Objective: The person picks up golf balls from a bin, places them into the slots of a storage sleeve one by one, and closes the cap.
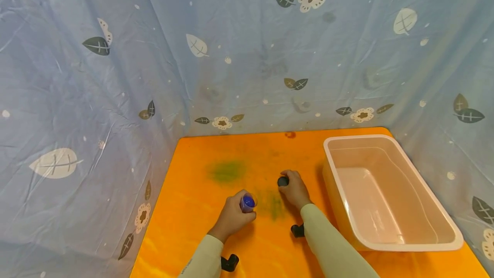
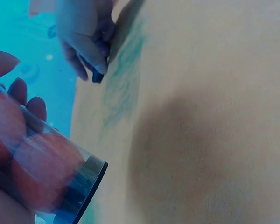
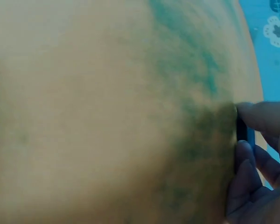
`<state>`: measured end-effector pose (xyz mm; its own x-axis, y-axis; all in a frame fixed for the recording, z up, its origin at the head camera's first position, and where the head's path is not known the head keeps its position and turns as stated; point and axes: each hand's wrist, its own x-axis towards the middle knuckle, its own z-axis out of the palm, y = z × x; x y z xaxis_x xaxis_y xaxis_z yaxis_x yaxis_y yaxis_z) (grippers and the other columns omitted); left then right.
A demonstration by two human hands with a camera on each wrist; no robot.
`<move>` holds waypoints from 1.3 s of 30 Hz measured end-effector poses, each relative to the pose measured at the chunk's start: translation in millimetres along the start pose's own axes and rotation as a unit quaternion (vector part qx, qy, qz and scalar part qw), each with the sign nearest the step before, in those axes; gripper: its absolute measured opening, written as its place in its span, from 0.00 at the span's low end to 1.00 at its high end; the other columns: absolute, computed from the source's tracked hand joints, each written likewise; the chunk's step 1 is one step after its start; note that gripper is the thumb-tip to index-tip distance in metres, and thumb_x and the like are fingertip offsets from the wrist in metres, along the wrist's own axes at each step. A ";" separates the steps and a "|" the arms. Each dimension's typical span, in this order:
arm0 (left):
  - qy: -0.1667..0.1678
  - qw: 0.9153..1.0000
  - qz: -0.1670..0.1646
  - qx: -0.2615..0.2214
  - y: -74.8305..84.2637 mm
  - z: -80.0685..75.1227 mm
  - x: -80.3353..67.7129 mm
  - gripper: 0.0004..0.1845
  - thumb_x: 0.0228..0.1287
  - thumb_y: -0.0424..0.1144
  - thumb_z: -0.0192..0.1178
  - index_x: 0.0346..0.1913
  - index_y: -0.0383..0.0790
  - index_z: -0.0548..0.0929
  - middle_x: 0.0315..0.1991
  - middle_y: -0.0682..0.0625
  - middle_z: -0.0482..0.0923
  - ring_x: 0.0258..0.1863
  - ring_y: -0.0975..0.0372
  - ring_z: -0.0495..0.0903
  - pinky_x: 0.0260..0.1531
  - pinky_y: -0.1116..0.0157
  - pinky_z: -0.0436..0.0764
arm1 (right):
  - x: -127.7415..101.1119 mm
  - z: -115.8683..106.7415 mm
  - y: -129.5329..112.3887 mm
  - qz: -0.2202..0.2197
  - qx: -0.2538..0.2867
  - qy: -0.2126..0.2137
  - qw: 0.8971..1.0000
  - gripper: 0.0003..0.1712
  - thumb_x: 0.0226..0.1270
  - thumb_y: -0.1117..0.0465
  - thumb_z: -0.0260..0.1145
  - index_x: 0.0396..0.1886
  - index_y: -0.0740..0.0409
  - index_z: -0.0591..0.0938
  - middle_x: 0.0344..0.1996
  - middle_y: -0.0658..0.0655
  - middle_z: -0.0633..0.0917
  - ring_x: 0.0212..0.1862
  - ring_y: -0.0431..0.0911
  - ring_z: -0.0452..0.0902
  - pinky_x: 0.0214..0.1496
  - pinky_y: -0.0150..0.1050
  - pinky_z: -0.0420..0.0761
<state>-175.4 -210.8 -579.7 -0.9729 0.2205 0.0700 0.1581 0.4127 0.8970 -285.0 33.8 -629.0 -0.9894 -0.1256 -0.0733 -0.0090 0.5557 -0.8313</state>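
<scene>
My left hand (image 1: 234,214) grips a clear cylindrical container (image 2: 91,170) with a dark rim at one end. A blue ball (image 1: 248,201) shows at its upper end in the head view. In the left wrist view, two reddish balls (image 2: 46,170) show through its wall. To the right, my right hand (image 1: 296,190) pinches a small round black cap (image 1: 283,182) between thumb and fingers, low over the table. The cap appears edge-on in the right wrist view, partly hidden by the fingers.
A pale pink plastic tub (image 1: 339,183) stands on the orange table (image 1: 200,153), right of my right hand. Green smudges (image 1: 227,170) mark the tabletop. Blue-grey patterned curtains (image 1: 247,63) hang along the back and sides.
</scene>
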 end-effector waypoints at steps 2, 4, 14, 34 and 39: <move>-0.002 1.000 0.002 -0.002 0.5 1.1 0.2 0.18 0.60 0.27 0.74 0.51 0.38 0.82 0.37 0.53 0.81 0.31 0.59 0.77 0.33 0.61 0.81 | -1.8 -0.2 0.3 0.004 -0.010 0.003 1.000 0.32 0.71 0.69 0.77 0.72 0.61 0.79 0.66 0.64 0.76 0.64 0.64 0.78 0.64 0.62 0.78; -0.003 1.000 0.001 -0.004 1.1 2.0 0.2 0.18 0.60 0.27 0.74 0.52 0.37 0.82 0.37 0.53 0.81 0.32 0.59 0.77 0.33 0.61 0.81 | -2.9 -0.8 0.7 0.005 -0.017 0.005 1.000 0.31 0.72 0.69 0.76 0.72 0.62 0.79 0.67 0.65 0.75 0.65 0.64 0.78 0.65 0.62 0.78; -0.006 1.000 -0.002 -0.003 1.5 5.5 1.2 0.19 0.60 0.27 0.74 0.52 0.38 0.82 0.38 0.52 0.81 0.32 0.59 0.77 0.34 0.61 0.81 | -4.1 -6.2 10.0 0.009 -0.006 0.006 1.000 0.27 0.72 0.66 0.76 0.68 0.65 0.82 0.64 0.67 0.74 0.63 0.66 0.78 0.64 0.63 0.78; -0.011 1.000 0.005 -0.009 9.6 8.8 3.6 0.19 0.60 0.28 0.74 0.51 0.46 0.82 0.38 0.52 0.82 0.32 0.59 0.77 0.35 0.61 0.81 | -17.3 -36.3 -37.3 -0.023 0.050 0.017 0.998 0.25 0.72 0.66 0.76 0.66 0.63 0.82 0.62 0.65 0.74 0.49 0.56 0.77 0.55 0.51 0.82; -0.011 1.000 0.015 -0.006 9.0 10.2 4.4 0.18 0.60 0.27 0.74 0.52 0.37 0.82 0.37 0.51 0.82 0.32 0.58 0.78 0.36 0.60 0.82 | -26.8 -51.7 -65.6 -0.057 0.067 0.021 0.996 0.25 0.72 0.67 0.77 0.66 0.62 0.82 0.59 0.63 0.76 0.41 0.54 0.72 0.44 0.45 0.79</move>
<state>-176.5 -197.2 -575.8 -0.9638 0.2520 0.0866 0.1842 0.3952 0.9000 -265.3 43.2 -544.0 -0.9884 -0.1446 0.0462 -0.1042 0.4244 -0.8994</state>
